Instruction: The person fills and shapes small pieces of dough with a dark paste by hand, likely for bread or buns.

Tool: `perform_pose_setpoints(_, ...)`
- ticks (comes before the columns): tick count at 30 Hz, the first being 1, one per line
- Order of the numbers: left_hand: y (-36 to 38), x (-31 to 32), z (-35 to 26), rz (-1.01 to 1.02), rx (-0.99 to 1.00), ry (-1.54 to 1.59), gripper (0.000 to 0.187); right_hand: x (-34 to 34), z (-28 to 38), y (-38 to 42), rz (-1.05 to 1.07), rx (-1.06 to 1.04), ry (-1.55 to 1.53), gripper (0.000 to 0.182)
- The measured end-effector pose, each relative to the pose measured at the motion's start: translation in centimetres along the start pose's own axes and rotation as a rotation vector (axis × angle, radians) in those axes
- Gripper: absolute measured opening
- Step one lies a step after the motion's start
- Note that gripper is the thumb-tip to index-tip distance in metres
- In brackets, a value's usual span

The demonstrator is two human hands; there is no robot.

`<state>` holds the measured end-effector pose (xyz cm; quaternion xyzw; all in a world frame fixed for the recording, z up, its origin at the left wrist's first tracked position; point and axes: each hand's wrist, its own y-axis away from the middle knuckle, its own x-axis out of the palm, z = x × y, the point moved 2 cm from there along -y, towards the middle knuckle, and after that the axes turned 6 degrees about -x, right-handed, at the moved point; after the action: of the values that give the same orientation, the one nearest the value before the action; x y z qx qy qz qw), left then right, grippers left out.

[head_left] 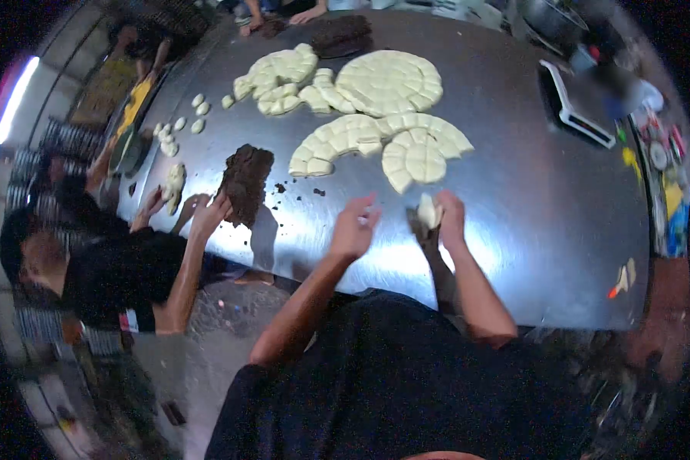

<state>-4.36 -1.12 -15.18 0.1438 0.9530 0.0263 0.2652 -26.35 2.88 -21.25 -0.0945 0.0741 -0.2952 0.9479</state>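
While right hand [448,218] pinches dough piece [428,210], left hand [354,228] just beside, fingers loosely spread, steel table [529,199].

Bare steel table [544,230] rightward; cut dough slabs [383,123] ahead, brown block [245,184] leftward

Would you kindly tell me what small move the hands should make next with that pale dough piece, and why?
Probably bring the left hand across to the small pale dough piece held in the right hand and shape it: the left hand is empty and hovers beside it above the steel table.
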Motion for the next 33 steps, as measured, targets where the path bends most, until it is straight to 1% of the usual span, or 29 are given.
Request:
perform_pose_setpoints(1, 0.4, 1.0, -1.2, 0.021, 0.048, -0.002, 0.036, 2.2, 3.0, 0.9, 0.007, -0.032, -0.058, 0.019)
perform_pose_setpoints(2, 0.5, 2.1, -2.1, 0.102, -0.027, 0.310, 0.031, 3.5, 5.2, 1.7, 0.165, 0.141, -0.200, 0.024)
perform_pose_setpoints(4, 0.5, 1.6, -4.7, 0.006, -0.010, 0.362, 0.023, 4.5, 11.2, 0.9, 0.137, -0.281, 0.221, 0.027)
perform_pose_setpoints(5, 0.6, 0.9, -6.1, -0.020, -0.027, 0.375, 0.023, 4.8, 14.2, 0.0, 0.017, -0.433, 0.173, 0.028)
perform_pose_setpoints(6, 0.7, 0.0, -7.9, -0.028, 0.041, 0.526, 0.021, 5.3, 16.4, -1.1, -0.107, -0.579, 0.118, 0.030)
perform_pose_setpoints(7, 0.9, -0.9, -9.4, -0.036, 0.112, 0.674, 0.020, 5.3, 16.5, -2.1, -0.102, -0.586, 0.095, 0.030)
perform_pose_setpoints(8, 1.2, -1.2, -10.5, -0.052, 0.095, 0.678, 0.020, 5.3, 16.4, -2.8, -0.102, -0.590, 0.075, 0.030)
perform_pose_setpoints(9, 1.5, -1.6, -11.5, -0.149, 0.153, 0.638, 0.022, 5.9, 17.0, -2.8, -0.084, -0.580, 0.074, 0.030)
perform_pose_setpoints(10, 1.7, -2.3, -12.4, -0.241, 0.211, 0.594, 0.026, 6.4, 17.7, -2.8, -0.114, -0.471, -0.046, 0.030)
perform_pose_setpoints(11, 1.8, -3.1, -13.1, -0.246, 0.199, 0.597, 0.026, 6.9, 18.3, -2.6, -0.145, -0.363, -0.162, 0.030)
perform_pose_setpoints(12, 1.9, -4.0, -13.6, -0.300, 0.096, 0.663, 0.030, 7.6, 18.9, -1.6, -0.133, -0.356, -0.156, 0.030)
perform_pose_setpoints(13, 2.0, -4.6, -13.4, -0.356, -0.008, 0.730, 0.037, 8.3, 20.1, 0.0, -0.134, -0.614, 0.017, 0.030)
perform_pose_setpoints(14, 2.1, -5.4, -12.6, -0.366, -0.014, 0.737, 0.037, 8.8, 21.0, 1.1, -0.047, -0.637, -0.100, 0.029)
perform_pose_setpoints(16, 2.9, -7.8, -10.0, -0.114, 0.189, 1.102, 0.048, 9.6, 22.7, 3.4, 0.136, -0.650, -0.339, 0.026)
perform_pose_setpoints(18, 3.8, -10.4, -6.1, -0.195, 0.277, 0.876, 0.050, 10.9, 21.4, 3.8, 0.272, -0.612, -0.230, 0.020)
perform_pose_setpoints(19, 3.8, -12.6, -4.4, -0.225, 0.197, 0.789, 0.050, 13.2, 21.1, 3.8, 0.235, -0.703, -0.188, 0.016)
perform_pose_setpoints(20, 3.1, -13.9, -2.7, -0.246, -0.126, 1.079, 0.047, 15.1, 20.1, 4.1, 0.353, -0.785, -0.134, 0.013)
perform_pose_setpoints(21, 3.3, -15.0, 1.0, -0.129, -0.280, 1.110, 0.042, 16.9, 19.0, 4.4, 0.472, -0.867, -0.088, 0.011)
perform_pose_setpoints(22, 4.3, -15.5, 4.2, -0.092, -0.388, 1.162, 0.030, 18.0, 17.1, 5.0, 0.610, -0.898, -0.052, 0.011)
perform_pose_setpoints(23, 5.3, -15.7, 9.1, -0.103, -0.435, 1.175, 0.019, 19.2, 15.2, 5.5, 0.751, -0.925, -0.019, 0.012)
perform_pose_setpoints(25, 7.7, -16.3, 10.8, -0.291, -0.607, 0.902, 0.016, 23.3, 11.3, 5.4, 1.110, -0.253, -0.096, 0.014)
perform_pose_setpoints(26, 8.6, -16.3, 12.0, -0.359, -0.576, 1.006, 0.016, 26.0, 10.3, 3.6, 0.973, -0.508, 0.015, 0.013)
perform_pose_setpoints(27, 9.4, -16.3, 13.5, -0.426, -0.544, 1.110, 0.017, 29.1, 8.7, 1.9, 0.795, -0.602, 0.149, 0.017)
perform_pose_setpoints(28, 10.2, -16.4, 14.8, -0.420, -0.544, 1.108, 0.017, 32.0, 7.2, -0.1, 0.696, -0.754, 0.202, 0.019)
perform_pose_setpoints(29, 10.9, -16.6, 16.1, -0.394, -0.537, 1.217, 0.019, 34.7, 5.9, -2.0, 0.594, -0.906, 0.255, 0.022)
perform_pose_setpoints(30, 11.6, -17.0, 16.9, -0.367, -0.528, 1.324, 0.022, 37.2, 4.6, -3.6, 0.590, -0.905, 0.257, 0.022)
perform_pose_setpoints(32, 12.8, -18.1, 17.3, -0.248, -0.545, 1.320, 0.024, 41.5, 2.6, -5.8, 0.627, -1.002, 0.321, 0.026)
perform_pose_setpoints(33, 13.1, -18.2, 18.0, -0.268, -0.573, 1.416, 0.028, 42.6, 1.8, -6.0, 0.624, -1.000, 0.317, 0.026)
